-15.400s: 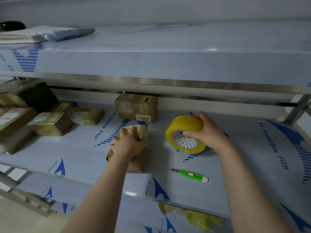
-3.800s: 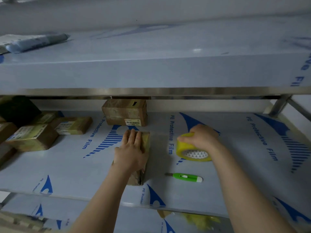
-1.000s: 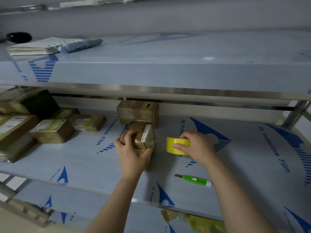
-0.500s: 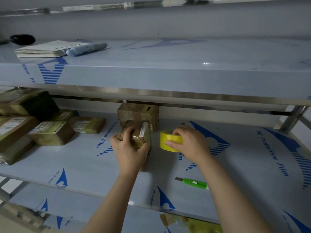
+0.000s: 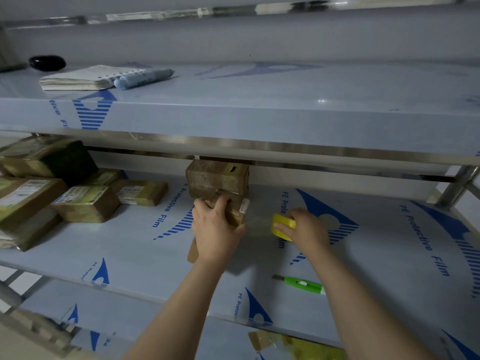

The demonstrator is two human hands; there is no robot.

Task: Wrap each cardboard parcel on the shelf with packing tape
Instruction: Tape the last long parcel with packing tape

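At the middle of the shelf, toward its back edge, the left hand curls its fingers round a tilted cardboard parcel. The right hand grips a yellow tape roll just beside it. Held one-handed, the parcel could twist, creasing the tape or sticking it to itself.

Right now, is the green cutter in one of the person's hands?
No, the green cutter lies on the shelf; the left hand grips a parcel, the right hand the tape roll.

There are at least eight cardboard parcels, one yellow tape roll, one green cutter, one notebook and one marker.
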